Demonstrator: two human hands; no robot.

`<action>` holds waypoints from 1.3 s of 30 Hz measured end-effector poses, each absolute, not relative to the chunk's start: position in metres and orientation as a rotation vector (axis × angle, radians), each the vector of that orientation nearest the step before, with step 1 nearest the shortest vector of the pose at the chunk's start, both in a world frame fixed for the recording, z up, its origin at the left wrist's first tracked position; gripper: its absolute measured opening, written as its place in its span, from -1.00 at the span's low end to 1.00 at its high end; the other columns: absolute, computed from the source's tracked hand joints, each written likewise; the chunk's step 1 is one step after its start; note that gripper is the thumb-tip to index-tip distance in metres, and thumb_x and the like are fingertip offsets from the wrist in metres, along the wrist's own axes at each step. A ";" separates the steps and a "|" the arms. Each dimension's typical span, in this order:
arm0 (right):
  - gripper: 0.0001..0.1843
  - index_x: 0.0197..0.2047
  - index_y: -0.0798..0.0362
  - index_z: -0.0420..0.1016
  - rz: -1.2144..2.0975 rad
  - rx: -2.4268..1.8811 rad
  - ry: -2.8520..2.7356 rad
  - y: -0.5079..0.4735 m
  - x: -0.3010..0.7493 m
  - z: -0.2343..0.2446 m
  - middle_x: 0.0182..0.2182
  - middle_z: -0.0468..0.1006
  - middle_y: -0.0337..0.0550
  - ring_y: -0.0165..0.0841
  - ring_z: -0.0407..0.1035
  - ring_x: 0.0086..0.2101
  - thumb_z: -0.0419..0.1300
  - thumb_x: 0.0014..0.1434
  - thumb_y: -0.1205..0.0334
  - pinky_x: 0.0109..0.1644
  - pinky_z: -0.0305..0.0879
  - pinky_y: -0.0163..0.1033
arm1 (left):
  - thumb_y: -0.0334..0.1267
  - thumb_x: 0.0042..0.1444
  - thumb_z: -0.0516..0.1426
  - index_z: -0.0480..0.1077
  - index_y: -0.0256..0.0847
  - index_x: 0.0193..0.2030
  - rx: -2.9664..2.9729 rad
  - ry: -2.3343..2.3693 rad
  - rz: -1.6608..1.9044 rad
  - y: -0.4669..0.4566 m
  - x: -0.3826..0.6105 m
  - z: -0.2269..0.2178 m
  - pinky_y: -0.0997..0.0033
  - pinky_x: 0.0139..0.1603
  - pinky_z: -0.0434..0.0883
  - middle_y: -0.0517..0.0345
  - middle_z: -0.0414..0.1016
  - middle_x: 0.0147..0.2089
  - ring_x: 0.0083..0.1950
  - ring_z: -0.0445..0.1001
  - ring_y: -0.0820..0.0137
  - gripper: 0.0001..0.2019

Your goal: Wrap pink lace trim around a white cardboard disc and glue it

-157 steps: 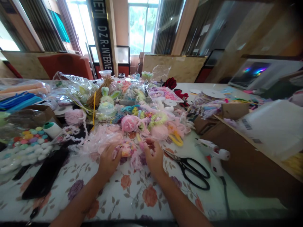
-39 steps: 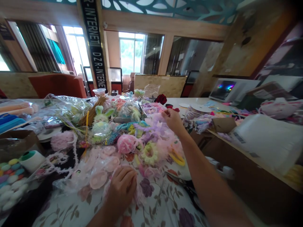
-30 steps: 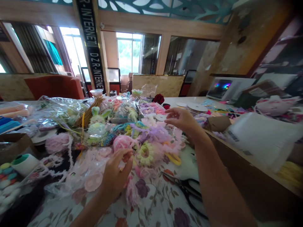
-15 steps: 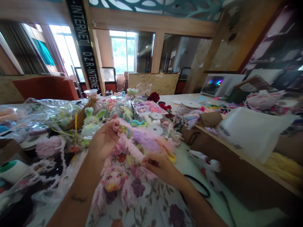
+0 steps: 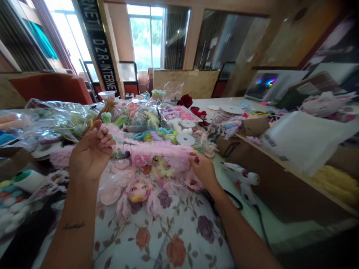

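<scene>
A strip of pale pink ruffled ribbon [image 5: 157,148] is stretched level between my two hands. My left hand [image 5: 91,151] has its fingers curled on the strip's left end. At the other end, my right hand [image 5: 202,168] pinches the ribbon between thumb and fingers. Below the ribbon lies a doll head [image 5: 138,189] with pink yarn hair, face up on the floral cloth [image 5: 176,239]. Pink and lilac fluffy material sits around and behind the strip, partly hidden by it.
A white glue gun [image 5: 242,177] with a black cord lies right of my right hand, beside a cardboard box [image 5: 269,186]. White spools [image 5: 185,139], clear plastic bags [image 5: 56,116] and craft bits crowd the table's middle. A thread cone [image 5: 29,181] stands at left.
My hands have moved apart, the left one leftward and the right one rightward. The pink ribbon, slanted and bunched before, is now pulled out level. The view has tipped downward.
</scene>
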State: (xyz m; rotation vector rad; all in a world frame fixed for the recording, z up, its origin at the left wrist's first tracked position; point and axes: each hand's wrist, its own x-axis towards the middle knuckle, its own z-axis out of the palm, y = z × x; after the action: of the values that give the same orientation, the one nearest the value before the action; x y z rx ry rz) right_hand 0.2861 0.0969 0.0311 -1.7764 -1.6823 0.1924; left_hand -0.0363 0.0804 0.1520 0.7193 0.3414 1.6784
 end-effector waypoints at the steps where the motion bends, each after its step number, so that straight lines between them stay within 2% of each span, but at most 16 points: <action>1: -0.55 -0.03 0.15 0.54 0.175 -1.747 -1.639 0.098 0.286 0.031 -0.46 0.52 -0.10 -0.25 0.38 -0.44 0.02 0.16 0.09 -0.33 0.22 -0.23 | -0.47 0.18 0.01 0.40 -0.28 -0.14 0.729 0.355 1.665 0.077 -0.040 0.149 0.61 -0.53 0.33 0.14 0.37 -0.39 -0.52 0.22 0.58 -0.81; 5: -0.45 0.01 0.21 0.51 0.168 -1.675 -1.496 0.100 0.285 0.031 -0.49 0.48 -0.11 -0.24 0.35 -0.44 0.02 0.11 0.01 -0.31 0.23 -0.20 | -0.41 0.27 -0.08 0.34 -0.30 -0.12 0.720 0.353 1.671 0.067 -0.059 0.145 0.59 -0.51 0.30 0.18 0.36 -0.40 -0.54 0.18 0.60 -0.80; 9: -0.46 -0.01 0.22 0.49 0.210 -1.622 -1.434 0.101 0.287 0.033 -0.54 0.41 -0.20 -0.28 0.30 -0.47 0.04 0.04 0.05 -0.30 0.25 -0.20 | -0.39 0.30 -0.11 0.30 -0.30 -0.14 0.699 0.272 1.745 0.067 -0.077 0.149 0.62 -0.45 0.30 0.21 0.35 -0.43 -0.50 0.23 0.61 -0.81; 13: -0.45 0.01 0.25 0.46 0.216 -1.562 -1.417 0.110 0.288 0.045 -0.53 0.37 -0.23 -0.30 0.28 -0.48 0.06 0.04 0.06 -0.27 0.29 -0.18 | -0.35 0.32 -0.12 0.31 -0.23 -0.14 0.696 0.280 1.762 0.065 -0.083 0.153 0.61 -0.46 0.27 0.25 0.39 -0.40 -0.50 0.23 0.61 -0.81; 18: -0.53 -0.02 0.23 0.43 0.128 -1.547 -1.387 0.145 0.288 0.086 -0.41 0.47 -0.11 -0.27 0.35 -0.40 0.12 0.03 0.16 -0.18 0.32 -0.16 | -0.19 0.39 -0.27 0.31 -0.21 -0.13 0.696 0.220 1.754 0.058 -0.082 0.158 0.57 -0.43 0.26 0.28 0.43 -0.38 -0.50 0.25 0.62 -0.63; 20: -0.53 0.04 0.26 0.39 0.047 -1.574 -1.365 0.161 0.288 0.104 -0.34 0.51 -0.04 -0.25 0.38 -0.36 0.11 0.08 0.20 -0.16 0.33 -0.15 | -0.15 0.40 -0.35 0.31 -0.23 -0.10 0.706 0.187 1.789 0.058 -0.086 0.159 0.57 -0.38 0.30 0.26 0.44 -0.37 -0.45 0.30 0.61 -0.54; 23: -0.54 0.10 0.25 0.35 -0.044 -1.782 -1.507 0.174 0.290 0.124 -0.23 0.54 0.06 -0.19 0.42 -0.24 0.09 0.14 0.26 -0.09 0.31 -0.13 | -0.13 0.37 -0.27 0.32 -0.26 -0.08 0.680 0.158 1.851 0.063 -0.092 0.158 0.59 -0.35 0.35 0.21 0.46 -0.35 -0.38 0.39 0.57 -0.59; 26: -0.74 -0.17 0.18 0.54 0.073 -1.996 -1.889 0.161 0.287 0.135 -0.28 0.58 0.06 -0.11 0.44 -0.20 0.22 0.03 0.32 -0.09 0.30 -0.11 | -0.27 0.26 -0.05 0.34 -0.25 -0.09 0.687 0.157 1.837 0.071 -0.080 0.153 0.56 -0.33 0.40 0.19 0.48 -0.34 -0.34 0.46 0.52 -0.79; 28: -0.88 -0.32 0.13 0.58 0.098 -1.961 -1.977 0.139 0.275 0.137 -0.33 0.59 0.03 -0.09 0.44 -0.19 0.25 0.03 0.31 -0.08 0.30 -0.11 | -0.39 0.21 -0.04 0.38 -0.26 -0.09 0.729 0.204 1.726 0.073 -0.056 0.146 0.53 -0.30 0.44 0.16 0.50 -0.33 -0.35 0.47 0.50 -0.78; 30: -0.79 -0.23 0.10 0.60 0.109 -1.667 -1.962 0.111 0.255 0.134 -0.28 0.60 0.01 -0.12 0.44 -0.17 0.16 0.18 0.20 -0.06 0.30 -0.11 | -0.42 0.22 -0.06 0.43 -0.29 -0.11 0.771 0.307 1.535 0.073 -0.023 0.138 0.44 -0.16 0.48 0.09 0.54 -0.31 -0.20 0.53 0.41 -0.75; 33: -0.58 0.10 0.00 0.43 0.591 -1.130 -1.894 0.080 0.218 0.120 -0.13 0.57 -0.10 -0.23 0.44 -0.15 0.16 0.22 0.05 -0.12 0.33 -0.21 | -0.30 0.27 -0.05 0.46 -0.28 -0.06 0.848 0.408 1.283 0.070 0.022 0.123 0.27 0.08 0.44 -0.04 0.57 -0.09 0.08 0.49 0.26 -0.71; 34: -0.53 0.13 0.00 0.38 0.708 -1.038 -1.886 0.074 0.207 0.115 -0.12 0.55 -0.11 -0.24 0.42 -0.15 0.20 0.19 0.03 -0.13 0.33 -0.22 | -0.27 0.28 -0.05 0.46 -0.29 -0.05 0.849 0.428 1.244 0.068 0.032 0.119 0.25 0.13 0.41 -0.06 0.55 -0.03 0.14 0.46 0.24 -0.69; 35: -0.57 0.05 0.04 0.41 0.777 -1.002 -1.853 0.071 0.199 0.109 -0.17 0.54 -0.12 -0.26 0.41 -0.20 0.21 0.16 0.02 -0.17 0.32 -0.23 | -0.25 0.28 -0.05 0.46 -0.29 -0.04 0.843 0.440 1.213 0.067 0.039 0.116 0.23 0.17 0.39 -0.08 0.54 0.02 0.19 0.42 0.22 -0.69; 37: -0.70 -0.23 0.09 0.44 0.915 -1.010 -1.825 0.072 0.193 0.100 -0.39 0.48 -0.18 -0.35 0.34 -0.38 0.17 0.18 0.00 -0.33 0.23 -0.28 | -0.23 0.29 -0.06 0.46 -0.30 -0.03 0.810 0.452 1.209 0.068 0.042 0.112 0.20 0.23 0.34 -0.10 0.52 0.07 0.25 0.36 0.21 -0.68; 39: -0.65 -0.39 0.10 0.39 1.010 -1.049 -1.829 0.077 0.199 0.097 -0.55 0.32 -0.27 -0.44 0.18 -0.52 0.10 0.22 -0.03 -0.46 0.08 -0.32 | -0.22 0.29 -0.07 0.45 -0.28 -0.03 0.761 0.459 1.261 0.071 0.035 0.110 0.20 0.26 0.31 -0.09 0.50 0.10 0.28 0.33 0.24 -0.67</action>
State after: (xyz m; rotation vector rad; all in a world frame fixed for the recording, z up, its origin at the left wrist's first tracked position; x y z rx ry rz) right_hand 0.1988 0.0769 0.0973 -1.0493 -1.8290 1.0103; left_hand 0.0353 0.0710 0.1104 0.7606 0.4593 1.2611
